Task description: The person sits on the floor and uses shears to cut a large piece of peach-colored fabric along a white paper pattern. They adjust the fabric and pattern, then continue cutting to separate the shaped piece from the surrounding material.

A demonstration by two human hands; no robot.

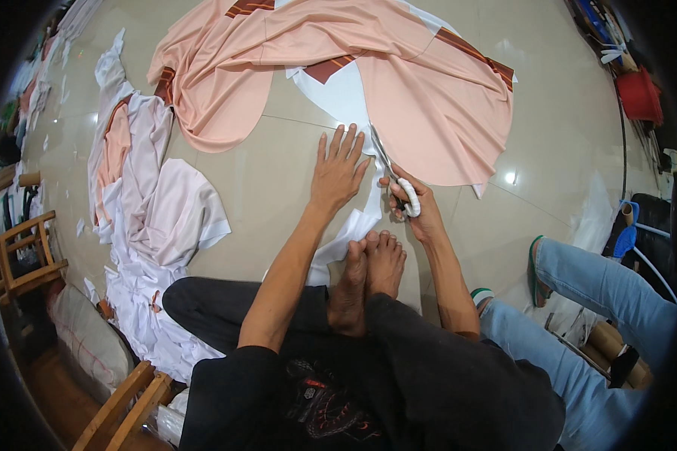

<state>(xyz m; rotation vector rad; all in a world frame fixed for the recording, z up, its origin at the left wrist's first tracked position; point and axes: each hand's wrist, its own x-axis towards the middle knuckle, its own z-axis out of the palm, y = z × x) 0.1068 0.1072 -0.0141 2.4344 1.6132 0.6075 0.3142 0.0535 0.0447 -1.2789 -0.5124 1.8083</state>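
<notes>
At the centre of the head view, my right hand (415, 203) grips metal scissors (381, 145) with white wrapping on the handle. Their blades lie along the edge of white material (328, 92) under pale pink fabric (432, 128) with dark red striped patches. My left hand (340, 167) lies flat with fingers spread, just left of the blades at the lower end of that white material. A narrow white strip (359, 224) runs down from there to my bare feet (384, 263).
Piled white and pale fabric (158, 210) lies left, beside wooden stools (30, 248). Another person's jeans-clad legs (602, 282) are at lower right, near cardboard tubes (609, 346). A red container (638, 96) and assorted items stand along the right edge of the tiled floor (549, 150).
</notes>
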